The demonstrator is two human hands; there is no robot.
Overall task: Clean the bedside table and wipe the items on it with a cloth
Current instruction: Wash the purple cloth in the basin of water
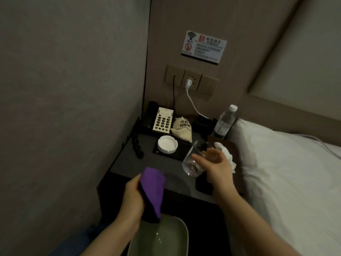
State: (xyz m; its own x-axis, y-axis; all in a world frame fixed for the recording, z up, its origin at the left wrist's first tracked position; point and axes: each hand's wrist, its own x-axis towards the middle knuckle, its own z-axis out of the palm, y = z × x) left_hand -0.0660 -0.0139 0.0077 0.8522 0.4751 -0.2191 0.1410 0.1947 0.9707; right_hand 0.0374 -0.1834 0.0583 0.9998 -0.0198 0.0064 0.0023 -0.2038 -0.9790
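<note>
Glass [193, 161] tilted in right hand [215, 167] over bedside table [129, 159], fingers curled round the bowl | looks thin, slick, breakable, so I'd grip the bowl, not the rim | cloth [153, 189] bunched in left hand [132, 198], soft, fingers wrapped round it | count: one ashtray [167, 144], one bottle [225, 121], one phone [160, 119], one pouch [181, 129]

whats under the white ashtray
The round white ashtray sits on a flat dark square mat on the grey bedside table. The mat's surface beneath it is hidden.
</note>
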